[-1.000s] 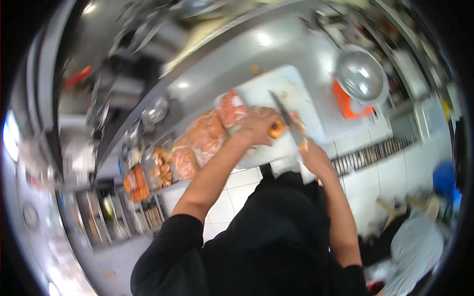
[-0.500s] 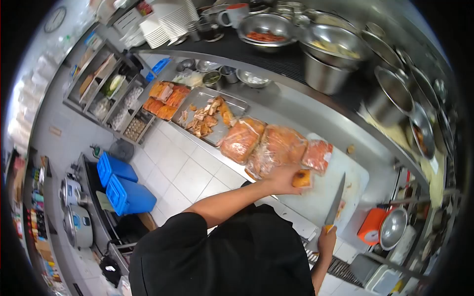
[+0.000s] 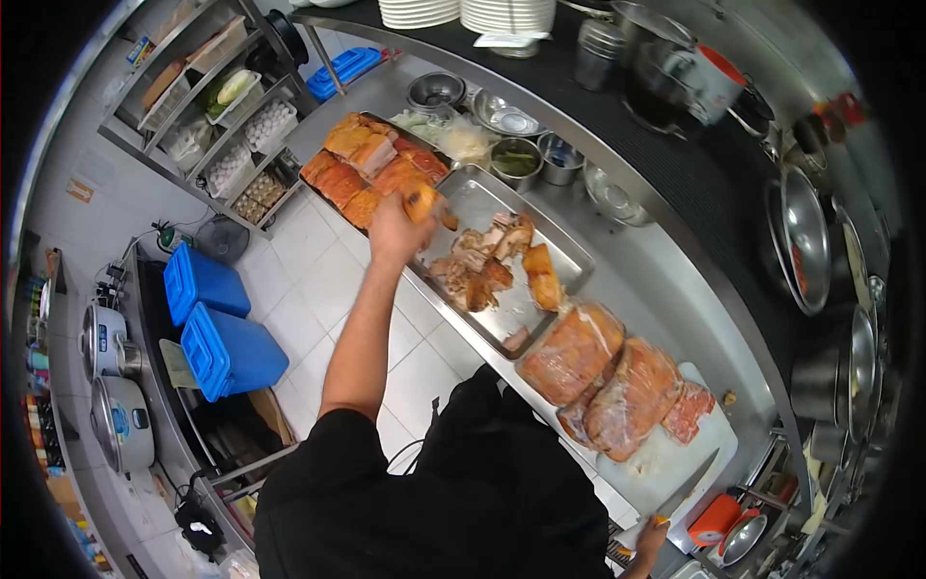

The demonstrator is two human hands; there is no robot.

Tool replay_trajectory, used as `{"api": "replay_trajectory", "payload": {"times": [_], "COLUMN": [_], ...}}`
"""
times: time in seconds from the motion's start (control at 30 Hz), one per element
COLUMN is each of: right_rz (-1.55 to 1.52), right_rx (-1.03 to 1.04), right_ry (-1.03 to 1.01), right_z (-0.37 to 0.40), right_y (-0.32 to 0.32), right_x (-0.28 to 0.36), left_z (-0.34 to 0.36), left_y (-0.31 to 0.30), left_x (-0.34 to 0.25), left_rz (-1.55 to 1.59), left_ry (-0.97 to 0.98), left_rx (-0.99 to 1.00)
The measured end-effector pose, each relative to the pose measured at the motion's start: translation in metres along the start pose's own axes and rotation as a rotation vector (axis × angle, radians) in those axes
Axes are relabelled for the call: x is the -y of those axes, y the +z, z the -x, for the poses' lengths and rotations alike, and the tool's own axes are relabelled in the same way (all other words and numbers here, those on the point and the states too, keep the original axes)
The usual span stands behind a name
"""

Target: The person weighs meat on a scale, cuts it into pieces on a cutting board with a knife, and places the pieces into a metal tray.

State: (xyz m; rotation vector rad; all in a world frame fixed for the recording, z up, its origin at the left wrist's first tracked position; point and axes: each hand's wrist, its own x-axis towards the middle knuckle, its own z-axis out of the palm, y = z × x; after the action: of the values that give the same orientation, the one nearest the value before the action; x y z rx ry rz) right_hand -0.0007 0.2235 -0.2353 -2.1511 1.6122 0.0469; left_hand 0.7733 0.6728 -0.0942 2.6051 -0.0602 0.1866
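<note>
My left hand (image 3: 397, 234) is closed round an orange-brown piece of roasted meat (image 3: 422, 202). It hovers between a tray packed with reddish-orange meat slabs (image 3: 352, 145) and a shallow steel tray (image 3: 577, 268). Chopped cooked meat (image 3: 479, 261) and a longer browned piece (image 3: 542, 278) lie in the steel tray. Low at the right, my right hand (image 3: 652, 546) grips a knife (image 3: 691, 484) by its yellow-orange handle, with the blade over the white cutting board (image 3: 716, 431). Plastic-wrapped meat packs (image 3: 632, 396) rest partly on that board.
Small steel bowls, one with green contents (image 3: 515, 159), line the counter's back. Above runs a dark shelf (image 3: 675, 183) bearing stacked plates (image 3: 506, 13) and pots. Blue bins (image 3: 227, 352) stand at left. An orange scale (image 3: 714, 521) sits at lower right.
My left hand has carried the meat piece from the cutting board leftward to the trays. My right hand still holds the knife, low at the right. The view has swung left.
</note>
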Motion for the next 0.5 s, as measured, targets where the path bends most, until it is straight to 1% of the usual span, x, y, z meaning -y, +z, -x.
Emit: {"api": "replay_trajectory", "payload": {"times": [0.1,0.17,0.23,0.27,0.33,0.37,0.47,0.5], "right_rz": [0.045,0.115,0.107,0.102,0.132,0.143,0.122,0.098], "right_rx": [0.004,0.024,-0.001,-0.012,0.006,0.015,0.010,0.020], "right_ry": [0.008,0.008,0.024,0.034,0.050,0.063,0.098,0.093], "right_z": [-0.001,-0.001,-0.009,-0.009,-0.004,-0.001,0.004,0.004], "right_y": [0.002,0.002,0.011,0.014,0.007,0.006,0.004,0.004], "right_x": [0.004,0.013,0.000,-0.003,0.015,0.024,0.037,0.039], "left_z": [-0.064,-0.101,-0.120,-0.121,-0.116,-0.113,-0.102,-0.102], "left_y": [-0.002,0.008,0.014,0.021,0.044,0.047,0.046,0.049], "left_x": [0.033,0.053,0.059,0.067,0.080,0.085,0.081,0.084], "left_rz": [-0.078,-0.135,-0.176,-0.189,-0.209,-0.203,-0.212,-0.143], "left_ry": [-0.026,-0.040,-0.087,-0.026,0.108,0.127,0.038,0.041], "left_rx": [-0.085,-0.066,-0.026,-0.085,-0.205,-0.222,-0.221,-0.239]}}
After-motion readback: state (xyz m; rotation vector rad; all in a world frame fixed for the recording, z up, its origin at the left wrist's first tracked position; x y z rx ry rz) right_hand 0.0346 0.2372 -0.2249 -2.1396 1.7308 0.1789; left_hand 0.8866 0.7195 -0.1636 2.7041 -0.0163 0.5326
